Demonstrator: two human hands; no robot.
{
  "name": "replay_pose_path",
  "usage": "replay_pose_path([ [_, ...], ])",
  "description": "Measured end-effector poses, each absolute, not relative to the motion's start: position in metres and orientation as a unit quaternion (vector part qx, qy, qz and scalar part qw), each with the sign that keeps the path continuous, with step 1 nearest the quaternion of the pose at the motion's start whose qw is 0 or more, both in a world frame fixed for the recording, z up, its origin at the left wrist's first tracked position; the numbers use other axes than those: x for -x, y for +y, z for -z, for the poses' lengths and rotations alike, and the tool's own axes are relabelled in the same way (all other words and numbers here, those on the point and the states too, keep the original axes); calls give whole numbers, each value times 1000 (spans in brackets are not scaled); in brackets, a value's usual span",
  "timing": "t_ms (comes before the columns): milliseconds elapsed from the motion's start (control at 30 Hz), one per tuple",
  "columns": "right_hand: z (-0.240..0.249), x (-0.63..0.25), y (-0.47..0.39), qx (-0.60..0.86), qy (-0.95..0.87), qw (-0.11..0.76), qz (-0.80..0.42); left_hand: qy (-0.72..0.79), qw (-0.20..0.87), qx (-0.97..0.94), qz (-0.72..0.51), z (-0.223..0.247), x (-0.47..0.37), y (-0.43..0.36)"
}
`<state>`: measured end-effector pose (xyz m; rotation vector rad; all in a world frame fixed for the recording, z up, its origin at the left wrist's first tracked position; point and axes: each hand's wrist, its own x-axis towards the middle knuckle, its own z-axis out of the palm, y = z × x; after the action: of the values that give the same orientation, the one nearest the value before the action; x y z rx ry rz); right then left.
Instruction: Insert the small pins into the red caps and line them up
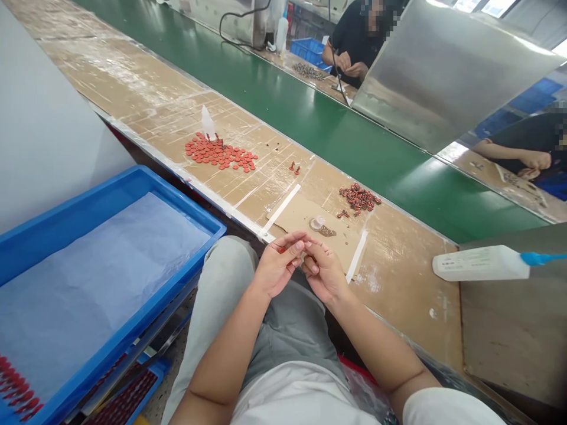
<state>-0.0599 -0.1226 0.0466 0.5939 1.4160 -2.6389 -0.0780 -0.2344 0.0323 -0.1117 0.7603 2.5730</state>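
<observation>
My left hand [278,265] and my right hand [325,270] meet fingertip to fingertip above the near edge of the bench, both with fingers closed. A bit of a small red piece [282,250] shows between my left fingers; most of it is hidden. What my right fingers pinch is covered by the fingers themselves. Just beyond lies a cardboard sheet [296,215] with white tape at its sides. On it stands a small whitish cup [317,222] beside a wet brown patch [328,232].
Red discs [219,154] lie spread around a white pointed bottle [208,124]. Red-and-dark small parts [359,198] form a pile. A blue tray [217,227] with a pale sheet is at left, a white bottle [481,264] at right. Beyond the green conveyor [283,88] co-workers' hands [349,65] are busy.
</observation>
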Motion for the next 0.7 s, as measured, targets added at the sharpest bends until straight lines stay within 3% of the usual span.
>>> replay_pose_path([
  [200, -45, 59, -122, -183, 470, 44, 862, 292, 194, 40, -936, -32, 77, -232],
  [400, -52, 58, -107, -100, 637, 37, 764, 220, 224, 89, -945, -31, 81, -239],
  [500, -55, 72, -72, -53, 795, -83, 598, 208, 219, 113, -947, -29, 85, -243],
  [567, -52, 92, -39, -39, 898, -186, 396, 209, 212, 125, -946, -28, 87, -245],
  [633, -45, 117, -2, -5, 955, -203, 218, 209, 204, 133, -947, -27, 90, -246],
  [700, -35, 140, 29, 45, 981, -159, 102, 209, 199, 137, -948, -27, 92, -247],
])
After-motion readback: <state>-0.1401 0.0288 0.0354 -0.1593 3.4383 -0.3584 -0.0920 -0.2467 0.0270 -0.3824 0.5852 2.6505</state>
